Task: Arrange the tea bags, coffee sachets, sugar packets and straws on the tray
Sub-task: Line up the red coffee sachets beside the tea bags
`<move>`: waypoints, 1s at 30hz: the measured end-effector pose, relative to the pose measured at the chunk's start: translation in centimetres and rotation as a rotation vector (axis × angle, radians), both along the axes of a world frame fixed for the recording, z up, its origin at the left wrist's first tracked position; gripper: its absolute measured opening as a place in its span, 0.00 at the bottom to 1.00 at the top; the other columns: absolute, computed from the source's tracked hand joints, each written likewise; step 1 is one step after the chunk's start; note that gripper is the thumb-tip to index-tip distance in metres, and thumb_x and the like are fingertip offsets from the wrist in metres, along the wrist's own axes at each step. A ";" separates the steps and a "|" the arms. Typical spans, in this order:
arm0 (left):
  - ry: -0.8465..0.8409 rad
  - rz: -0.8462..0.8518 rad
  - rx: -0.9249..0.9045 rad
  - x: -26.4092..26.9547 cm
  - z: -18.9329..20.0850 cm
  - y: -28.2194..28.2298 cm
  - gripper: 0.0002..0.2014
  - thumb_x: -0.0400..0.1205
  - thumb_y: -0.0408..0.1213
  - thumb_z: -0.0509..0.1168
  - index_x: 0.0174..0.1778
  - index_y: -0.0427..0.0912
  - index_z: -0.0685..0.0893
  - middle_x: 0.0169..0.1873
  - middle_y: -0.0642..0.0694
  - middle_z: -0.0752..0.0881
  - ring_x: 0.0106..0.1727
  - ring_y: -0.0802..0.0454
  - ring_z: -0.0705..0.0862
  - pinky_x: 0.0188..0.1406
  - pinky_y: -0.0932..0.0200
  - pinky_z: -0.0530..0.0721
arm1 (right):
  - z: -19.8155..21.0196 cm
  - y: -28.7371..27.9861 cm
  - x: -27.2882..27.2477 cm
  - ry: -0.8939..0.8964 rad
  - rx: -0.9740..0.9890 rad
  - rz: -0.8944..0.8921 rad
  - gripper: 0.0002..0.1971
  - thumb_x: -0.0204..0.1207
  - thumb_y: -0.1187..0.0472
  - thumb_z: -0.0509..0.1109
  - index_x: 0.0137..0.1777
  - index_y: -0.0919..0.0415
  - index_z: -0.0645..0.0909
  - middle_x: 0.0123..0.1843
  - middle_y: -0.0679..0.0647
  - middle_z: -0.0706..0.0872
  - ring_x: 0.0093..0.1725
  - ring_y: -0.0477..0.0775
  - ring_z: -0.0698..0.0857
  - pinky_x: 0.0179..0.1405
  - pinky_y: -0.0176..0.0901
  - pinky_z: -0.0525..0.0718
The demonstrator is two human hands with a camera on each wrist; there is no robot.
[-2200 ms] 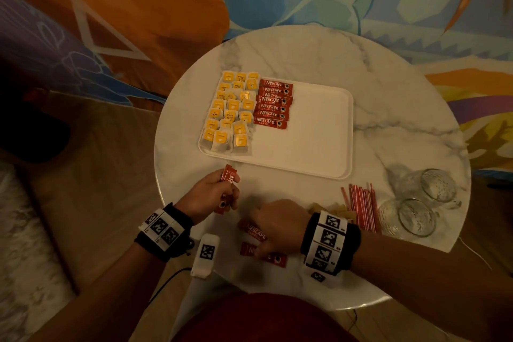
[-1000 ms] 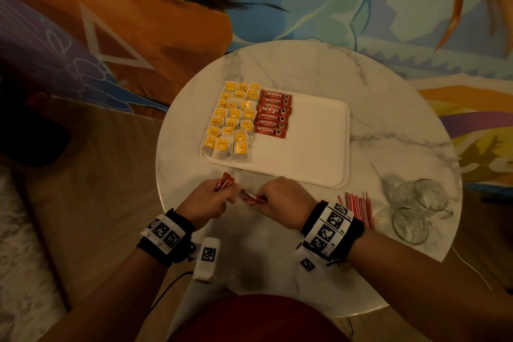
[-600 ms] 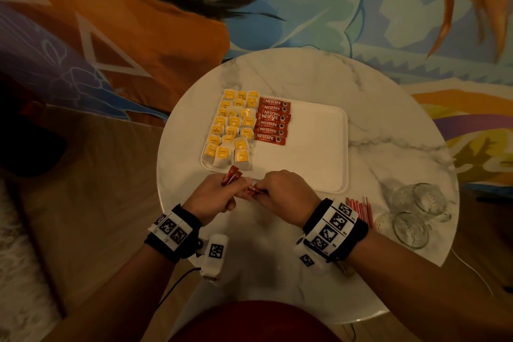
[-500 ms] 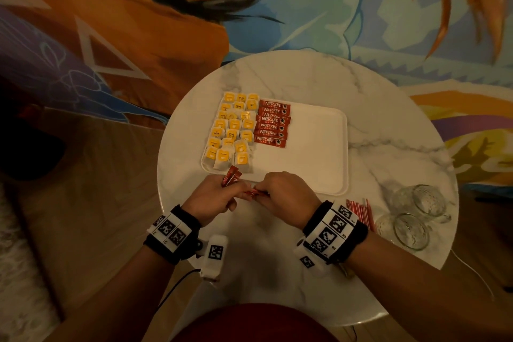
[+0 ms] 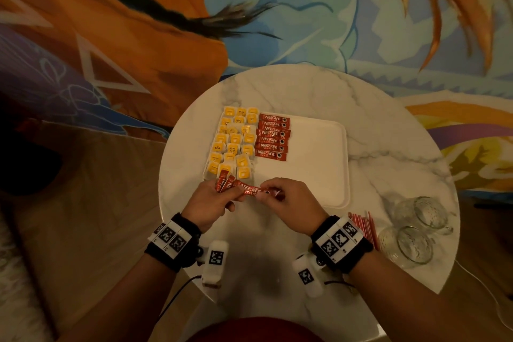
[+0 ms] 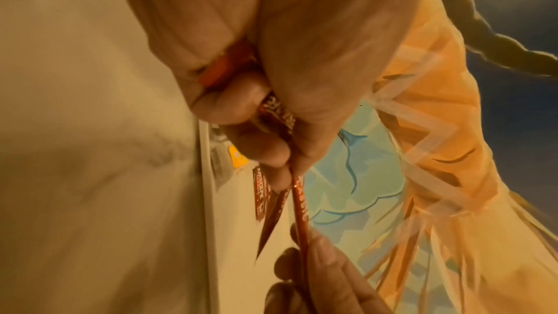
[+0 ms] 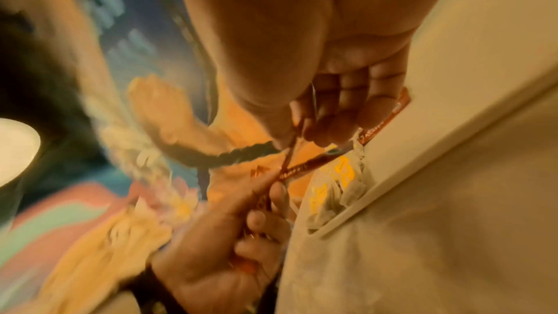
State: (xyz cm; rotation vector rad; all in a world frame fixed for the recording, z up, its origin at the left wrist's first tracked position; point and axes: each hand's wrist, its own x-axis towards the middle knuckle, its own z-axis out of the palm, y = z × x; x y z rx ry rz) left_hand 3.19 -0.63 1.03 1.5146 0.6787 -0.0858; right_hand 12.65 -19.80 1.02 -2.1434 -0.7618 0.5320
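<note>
A white tray point(image 5: 319, 158) lies on the round marble table point(image 5: 305, 91). Yellow tea bags point(image 5: 234, 141) fill its left side in rows, and red coffee sachets point(image 5: 273, 137) lie stacked beside them. Just in front of the tray's near edge, my left hand point(image 5: 211, 200) grips a small bunch of red coffee sachets point(image 5: 223, 183). My right hand point(image 5: 288, 203) pinches the far end of one sachet point(image 5: 254, 191) from that bunch. The left wrist view shows the sachets point(image 6: 299, 199) edge-on between thumb and fingers. Red straws point(image 5: 363, 226) lie by my right wrist.
Two empty glass mugs point(image 5: 413, 230) lie at the table's right edge, close to the straws. The tray's right half is bare white. A colourful painted wall stands behind the table, and a wooden floor point(image 5: 83, 203) lies to the left.
My right hand left the near table edge with sachets and met the left hand. Both hands moved up toward the tray, and one sachet is now stretched between them.
</note>
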 end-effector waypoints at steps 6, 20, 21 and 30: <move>0.011 0.009 0.005 0.7 -0.2 0.9 0.09 0.83 0.41 0.72 0.55 0.42 0.89 0.40 0.41 0.93 0.31 0.52 0.82 0.26 0.61 0.75 | -1.4 -0.3 2.3 0.214 0.071 -0.134 0.07 0.80 0.59 0.75 0.55 0.55 0.92 0.45 0.45 0.92 0.41 0.37 0.87 0.43 0.29 0.81; 0.046 -0.028 0.018 1.1 -0.3 1.9 0.06 0.86 0.36 0.68 0.54 0.45 0.89 0.43 0.43 0.93 0.31 0.53 0.83 0.25 0.65 0.76 | -4.6 1.4 10.3 0.054 -0.190 -0.315 0.09 0.83 0.59 0.71 0.57 0.57 0.91 0.56 0.53 0.92 0.54 0.52 0.88 0.56 0.42 0.83; 0.049 -0.031 0.017 1.1 -0.3 2.0 0.05 0.86 0.36 0.68 0.54 0.45 0.89 0.42 0.44 0.93 0.31 0.53 0.83 0.26 0.65 0.77 | -4.8 1.7 10.4 0.031 -0.218 -0.305 0.09 0.83 0.59 0.71 0.58 0.57 0.91 0.58 0.52 0.91 0.56 0.52 0.88 0.57 0.41 0.81; 0.064 -0.050 -0.016 1.2 -0.5 2.9 0.06 0.86 0.39 0.68 0.56 0.48 0.89 0.44 0.45 0.94 0.33 0.52 0.84 0.30 0.62 0.78 | -5.5 3.1 10.6 -0.030 -0.305 -0.343 0.09 0.82 0.58 0.71 0.56 0.56 0.91 0.58 0.52 0.92 0.55 0.53 0.89 0.59 0.47 0.87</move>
